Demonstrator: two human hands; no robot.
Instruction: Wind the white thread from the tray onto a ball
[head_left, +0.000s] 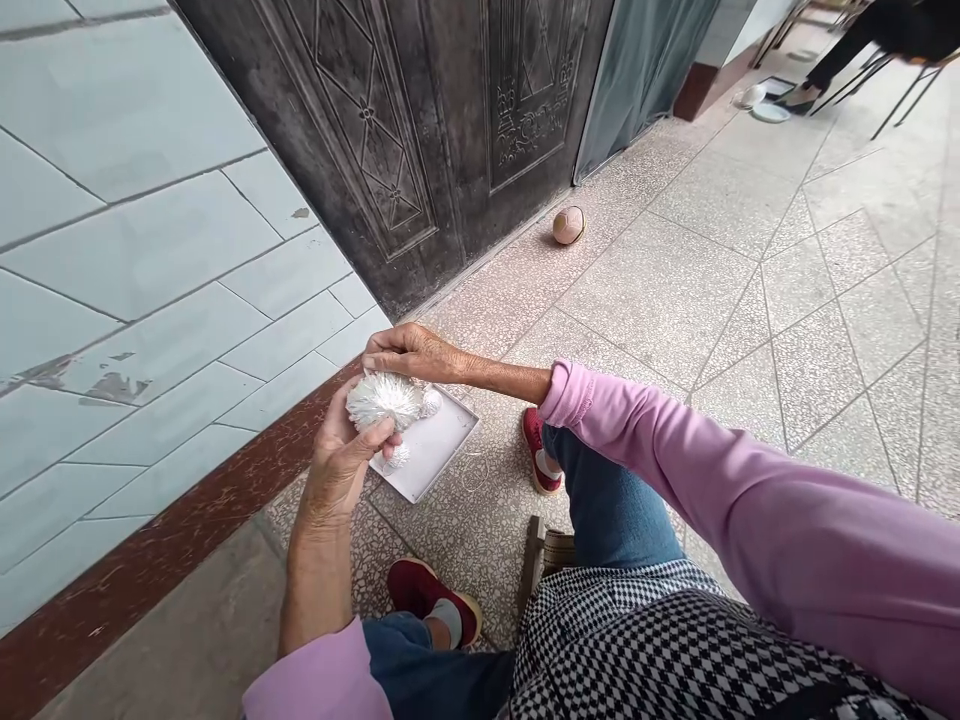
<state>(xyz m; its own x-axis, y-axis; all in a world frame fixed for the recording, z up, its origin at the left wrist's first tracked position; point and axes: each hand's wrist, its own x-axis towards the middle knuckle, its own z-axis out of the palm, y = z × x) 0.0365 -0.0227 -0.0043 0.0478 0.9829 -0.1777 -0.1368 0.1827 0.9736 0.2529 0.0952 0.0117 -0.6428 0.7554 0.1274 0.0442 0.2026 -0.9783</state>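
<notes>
Two hands: left hand point(339, 458), right hand point(409, 352). One white tuft point(382, 398). One tray point(444, 445). One ball point(568, 225). Two red shoes point(427, 590).

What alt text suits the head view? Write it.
The left hand grips a fluffy white tuft while the right hand pinches its top, above a white tray on a speckled floor. A ball lies by a dark door.

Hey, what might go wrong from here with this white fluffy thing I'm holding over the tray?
The white tufted bundle is held in the left hand, with the right hand pinching its top. A slip might drop it beside the white tray onto the speckled floor. The tray lies close to the red shoe, so a foot shift could knock it.
</notes>
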